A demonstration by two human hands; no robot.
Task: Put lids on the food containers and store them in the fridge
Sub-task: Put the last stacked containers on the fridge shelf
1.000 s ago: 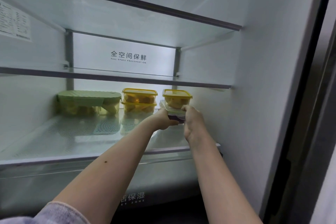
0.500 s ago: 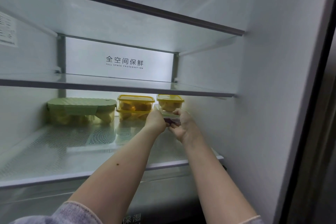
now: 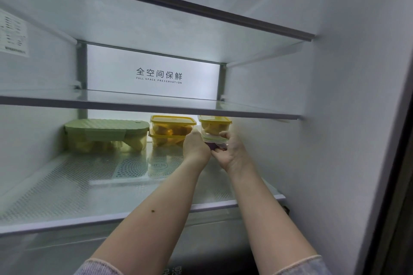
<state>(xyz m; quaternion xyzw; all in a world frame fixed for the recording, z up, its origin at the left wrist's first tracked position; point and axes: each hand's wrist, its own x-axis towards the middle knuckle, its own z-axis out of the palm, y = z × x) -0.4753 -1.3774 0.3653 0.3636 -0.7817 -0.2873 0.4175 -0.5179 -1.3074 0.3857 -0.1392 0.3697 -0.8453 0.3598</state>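
Both my arms reach deep into the open fridge over its lower glass shelf (image 3: 93,187). My left hand (image 3: 194,149) and my right hand (image 3: 230,152) hold a small clear-lidded container (image 3: 215,142) with dark purple food between them, at the back right of the shelf. Just behind it stands a yellow-lidded container (image 3: 215,126). To its left two yellow-lidded containers (image 3: 172,129) are stacked. A long green-lidded container (image 3: 105,134) sits further left. Whether the small container rests on the shelf is hidden by my hands.
A middle glass shelf (image 3: 145,105) runs low above the containers, and a top shelf (image 3: 167,4) lies higher. The fridge's right wall (image 3: 312,140) is close beside my right arm. A label (image 3: 13,35) sticks to the left wall.
My hands have pushed the small container further back along the shelf, close up to the yellow-lidded one. The camera has come closer and tilted slightly.
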